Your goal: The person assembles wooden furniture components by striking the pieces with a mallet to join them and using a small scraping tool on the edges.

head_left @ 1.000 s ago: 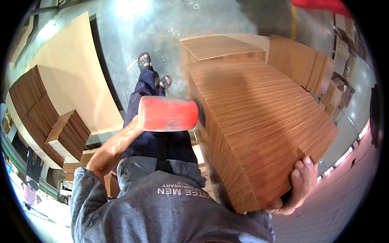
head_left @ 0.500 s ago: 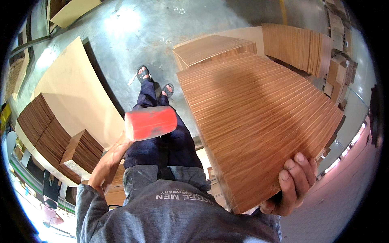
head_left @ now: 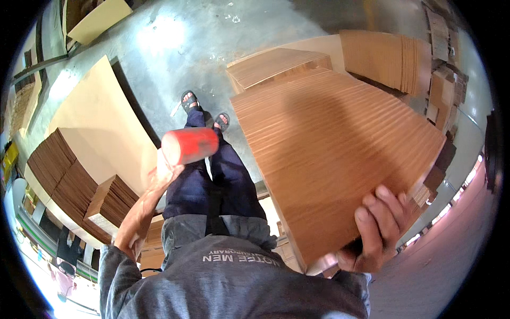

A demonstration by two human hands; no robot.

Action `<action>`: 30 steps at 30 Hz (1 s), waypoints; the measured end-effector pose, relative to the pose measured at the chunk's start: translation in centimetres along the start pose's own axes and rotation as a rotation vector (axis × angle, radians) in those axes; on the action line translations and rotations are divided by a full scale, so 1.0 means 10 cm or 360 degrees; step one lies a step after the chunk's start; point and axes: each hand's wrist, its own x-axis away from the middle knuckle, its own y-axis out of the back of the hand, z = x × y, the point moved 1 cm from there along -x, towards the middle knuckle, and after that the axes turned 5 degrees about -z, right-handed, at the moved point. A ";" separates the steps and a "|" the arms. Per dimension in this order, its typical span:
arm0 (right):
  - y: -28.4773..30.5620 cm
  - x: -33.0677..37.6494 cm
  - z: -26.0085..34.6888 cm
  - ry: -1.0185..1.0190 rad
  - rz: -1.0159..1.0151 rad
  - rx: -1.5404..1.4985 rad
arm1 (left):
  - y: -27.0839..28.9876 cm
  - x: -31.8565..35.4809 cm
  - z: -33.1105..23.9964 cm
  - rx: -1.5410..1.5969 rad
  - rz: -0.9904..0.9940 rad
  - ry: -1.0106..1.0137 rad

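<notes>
The near corner of the wood-grain boards (head_left: 329, 159) is clamped by the right hand (head_left: 378, 228), ahead of which they extend. The red cylinder (head_left: 190, 145) is gripped at its left end by the left hand (head_left: 167, 173). Left of this hand, a brown stack (head_left: 52, 162) is seen; farther ahead, a pale sheet (head_left: 109, 106).

The grey floor (head_left: 212, 58) shows a bright glare patch at upper left. At left, a large pale sheet (head_left: 101, 117) lies with a dark shadow along its right edge. Toward its near end are a long brown stack (head_left: 58, 165) and a smaller stack (head_left: 114, 199). A pale board (head_left: 101, 21) occupies the upper-left corner. Cardboard boxes (head_left: 441, 93) are located near the right edge.
</notes>
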 end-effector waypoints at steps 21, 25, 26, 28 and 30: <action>0.00 -0.03 0.16 0.0098 -0.0339 -0.0184 | 0.69 2.12 1.49 -0.0113 -0.0480 0.1391; -0.01 -0.07 0.19 0.0117 -0.0419 -0.0223 | 0.85 2.06 1.48 -0.0061 -0.0499 0.1228; -0.01 -0.04 0.18 0.0087 -0.0425 -0.0224 | 0.92 1.99 1.30 -0.0259 -0.0536 0.1207; 0.03 -0.01 0.11 0.0070 -0.0415 -0.0195 | 1.09 1.83 1.36 -0.0322 -0.0371 0.1057; 0.03 0.09 0.06 0.0046 -0.0453 -0.0187 | 1.21 1.69 1.63 -0.0158 -0.0388 0.1019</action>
